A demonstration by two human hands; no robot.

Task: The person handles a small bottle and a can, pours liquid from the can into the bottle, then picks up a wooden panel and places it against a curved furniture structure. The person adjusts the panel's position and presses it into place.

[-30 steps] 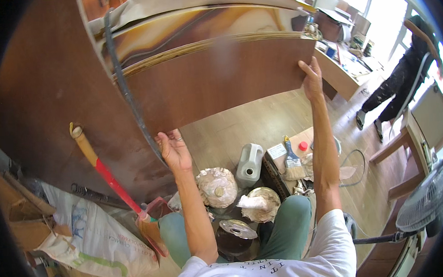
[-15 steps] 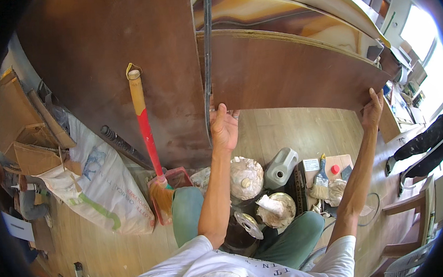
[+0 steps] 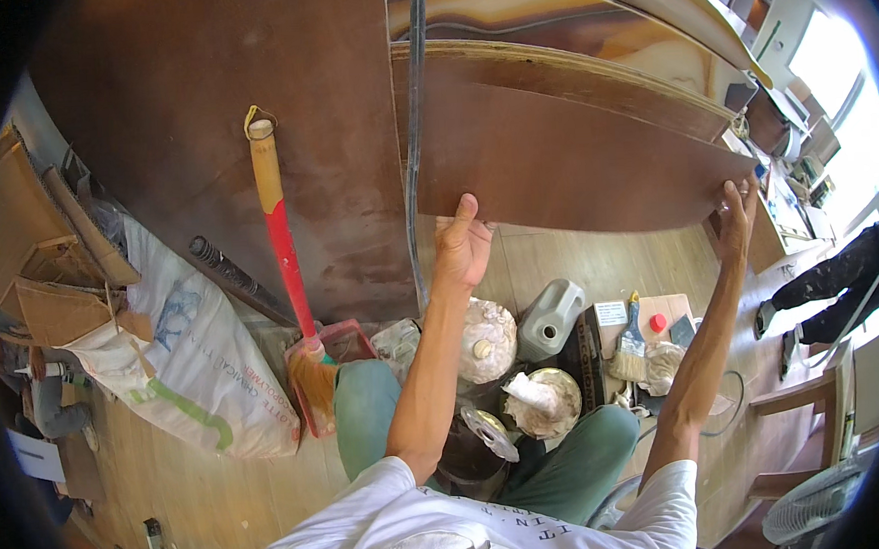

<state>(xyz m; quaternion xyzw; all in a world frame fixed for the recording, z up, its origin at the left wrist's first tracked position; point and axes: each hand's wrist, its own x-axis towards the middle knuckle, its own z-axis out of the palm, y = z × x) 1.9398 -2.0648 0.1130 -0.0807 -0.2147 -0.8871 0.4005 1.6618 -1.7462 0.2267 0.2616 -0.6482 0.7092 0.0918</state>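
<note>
A long brown wooden panel (image 3: 573,158) spans the space between my two hands, its lower edge bowed a little. My left hand (image 3: 463,243) grips the panel near its left end, thumb on the near face and fingers behind. At the far right end my right hand (image 3: 738,214) is closed on the panel's corner. Behind the panel, a bare plywood edge (image 3: 568,77) of the brown structure shows, with a marbled amber surface (image 3: 545,15) above it. A dark narrow strip (image 3: 415,147) hangs beside the panel's left end.
A large brown board (image 3: 219,47) stands at left, with a red-handled broom (image 3: 283,233) before it. Open cans (image 3: 544,403), a grey jug (image 3: 551,318) and a brush (image 3: 631,354) sit around my knees. A white sack (image 3: 196,367) lies left; another person's legs (image 3: 828,284) stand right.
The panel has come away from the plywood edge toward me, its lower edge now nearer. My left hand has shifted slightly right, and my right hand slightly left.
</note>
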